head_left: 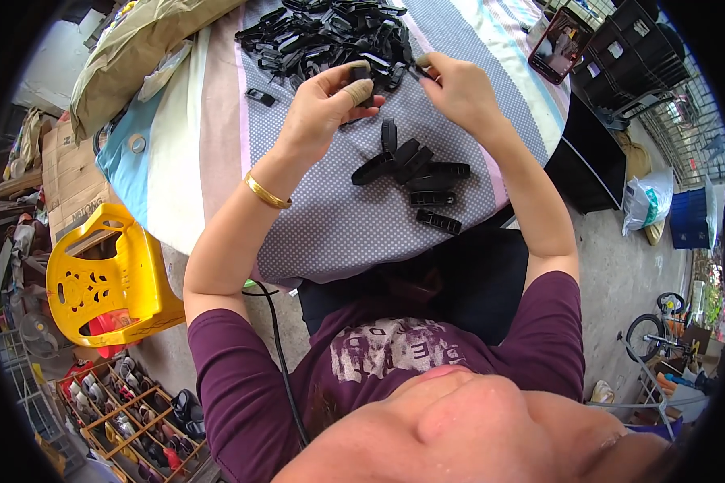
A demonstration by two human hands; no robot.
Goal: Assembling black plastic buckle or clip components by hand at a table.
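- The left hand (324, 101) has its thumb and fingers (351, 94) closed around a black piece (360, 74), pinching it; tan coverings show on the thumb and one fingertip.
- That black piece lies between the thumb and the fingers, its dark body showing above the thumb and a bit more below it; the rest is hidden by the hand.
- The right hand (463, 90) has thumb and forefinger drawn together, pinching a small dark part (417, 72) that juts from the fingertips toward the left hand, well apart from the piece there.
- The held piece looks matt black and blocky; the part at right looks narrow, though too small to make out its shape.
- Beyond both hands, a heap of black pieces (322, 34) lies tangled on the cloth-covered surface (314, 229), some with glossy highlights.
- Nearer the body, a cluster of black pieces (412, 167) shows slim, elongated bodies, several overlapping, the nearest ones with slots along them.
- A lone black piece (259, 97) lies left of the left hand, apart from the heap.
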